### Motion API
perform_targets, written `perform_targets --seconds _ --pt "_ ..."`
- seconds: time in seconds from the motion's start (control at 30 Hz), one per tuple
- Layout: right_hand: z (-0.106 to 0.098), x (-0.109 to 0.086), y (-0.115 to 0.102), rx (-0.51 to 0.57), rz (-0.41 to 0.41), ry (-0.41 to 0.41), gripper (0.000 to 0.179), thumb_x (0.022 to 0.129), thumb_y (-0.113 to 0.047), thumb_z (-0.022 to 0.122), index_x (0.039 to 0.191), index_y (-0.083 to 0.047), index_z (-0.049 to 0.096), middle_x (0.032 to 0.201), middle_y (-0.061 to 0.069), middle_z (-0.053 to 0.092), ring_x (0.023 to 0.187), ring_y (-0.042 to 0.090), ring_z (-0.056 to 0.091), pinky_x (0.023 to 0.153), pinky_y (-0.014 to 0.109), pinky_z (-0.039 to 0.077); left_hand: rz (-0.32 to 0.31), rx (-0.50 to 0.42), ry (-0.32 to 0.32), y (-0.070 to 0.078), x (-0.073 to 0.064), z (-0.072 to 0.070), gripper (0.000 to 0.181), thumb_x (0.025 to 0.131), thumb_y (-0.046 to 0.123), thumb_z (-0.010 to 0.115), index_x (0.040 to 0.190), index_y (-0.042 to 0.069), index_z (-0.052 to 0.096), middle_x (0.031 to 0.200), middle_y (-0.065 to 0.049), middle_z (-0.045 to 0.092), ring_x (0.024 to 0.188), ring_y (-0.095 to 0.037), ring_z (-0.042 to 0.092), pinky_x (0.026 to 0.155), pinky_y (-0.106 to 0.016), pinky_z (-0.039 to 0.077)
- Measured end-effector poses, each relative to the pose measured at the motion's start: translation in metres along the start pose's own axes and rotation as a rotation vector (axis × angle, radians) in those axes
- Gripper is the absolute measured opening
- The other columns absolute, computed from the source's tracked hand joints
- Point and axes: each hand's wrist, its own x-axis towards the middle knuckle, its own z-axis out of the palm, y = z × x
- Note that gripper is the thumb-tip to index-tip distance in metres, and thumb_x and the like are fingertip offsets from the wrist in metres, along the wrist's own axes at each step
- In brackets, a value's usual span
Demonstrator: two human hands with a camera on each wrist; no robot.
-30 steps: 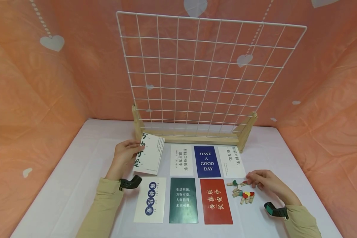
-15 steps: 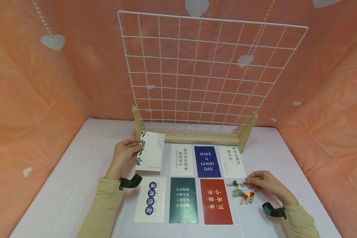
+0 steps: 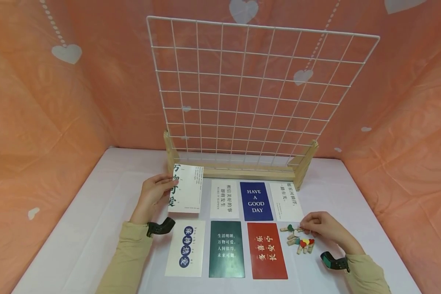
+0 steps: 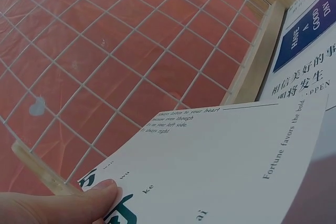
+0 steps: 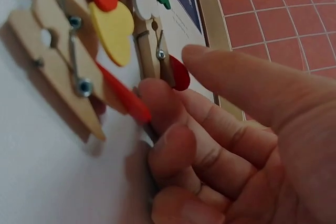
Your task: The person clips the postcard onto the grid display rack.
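Observation:
My left hand (image 3: 155, 192) pinches a white card (image 3: 187, 190) with large dark-green characters by its left edge. It tilts up before the grid's left foot, and the thumb (image 4: 102, 198) lies on its face in the left wrist view. My right hand (image 3: 325, 228) is at the small wooden clothespins (image 3: 300, 241) with coloured hearts. In the right wrist view its thumb and curled index finger stand apart on either side of a clothespin (image 5: 153, 51) with a dark red heart (image 5: 180, 73), index fingertip right at the wood. A clothespin (image 5: 58, 61) with a red heart lies nearby.
A white wire grid (image 3: 257, 90) stands in a wooden base (image 3: 242, 173) at the back. Before it lie a white card (image 3: 224, 208), a blue card (image 3: 256, 214) and another white card (image 3: 288, 212). Nearer are cream (image 3: 172, 261), green (image 3: 226, 267) and red (image 3: 268, 271) cards.
The left hand's card has turned from a slant to nearly upright in the head view. My right hand has shifted slightly left, further over the clothespins.

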Motion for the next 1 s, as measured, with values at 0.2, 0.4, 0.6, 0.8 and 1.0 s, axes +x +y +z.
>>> perform_targets --seconds 0.2,0.4,0.6,0.8,1.0 --pt "-0.001 0.004 -0.002 -0.002 -0.018 -0.001 0.027 0.089 -0.024 0.069 0.097 0.001 0.065 0.076 0.007 0.065 0.073 0.019 0.057 0.063 0.023 0.048 0.010 -0.053 -0.013 -0.002 0.002 -0.003 0.046 0.085 0.014 0.075 0.123 -0.001 0.056 0.106 -0.009 0.064 0.089 -0.013 0.061 0.079 -0.025 0.053" --pt "0.001 0.002 -0.001 0.049 -0.012 -0.025 0.031 0.089 -0.024 0.069 0.104 0.004 0.064 0.085 0.008 0.068 0.079 0.022 0.060 0.071 0.023 0.052 0.002 -0.055 0.000 -0.004 0.002 0.000 0.046 0.085 0.014 0.075 0.124 0.000 0.056 0.106 -0.008 0.064 0.087 -0.014 0.059 0.076 -0.027 0.052" --pt "0.000 -0.002 0.002 0.042 -0.028 -0.040 0.037 0.090 -0.022 0.068 0.112 0.007 0.064 0.097 0.011 0.069 0.083 0.023 0.061 0.073 0.021 0.052 0.012 -0.069 0.005 -0.009 0.004 0.005 0.045 0.084 0.014 0.075 0.123 0.000 0.057 0.110 -0.011 0.064 0.089 -0.015 0.060 0.075 -0.026 0.052" --pt "-0.001 0.003 0.001 0.018 -0.051 -0.067 0.030 0.090 -0.018 0.067 0.109 0.005 0.068 0.101 0.012 0.068 0.083 0.022 0.061 0.074 0.022 0.054 0.045 -0.138 -0.029 -0.009 0.004 0.006 0.046 0.084 0.009 0.075 0.123 -0.004 0.055 0.104 -0.010 0.065 0.088 -0.013 0.063 0.077 -0.025 0.054" --pt "-0.004 0.005 0.001 0.058 -0.057 -0.087 0.025 0.092 -0.016 0.065 0.106 0.006 0.065 0.095 0.010 0.068 0.082 0.022 0.059 0.071 0.023 0.053 0.031 -0.147 -0.045 -0.005 0.003 0.007 0.045 0.084 0.009 0.074 0.123 -0.003 0.054 0.104 -0.009 0.065 0.087 -0.013 0.062 0.077 -0.025 0.054"
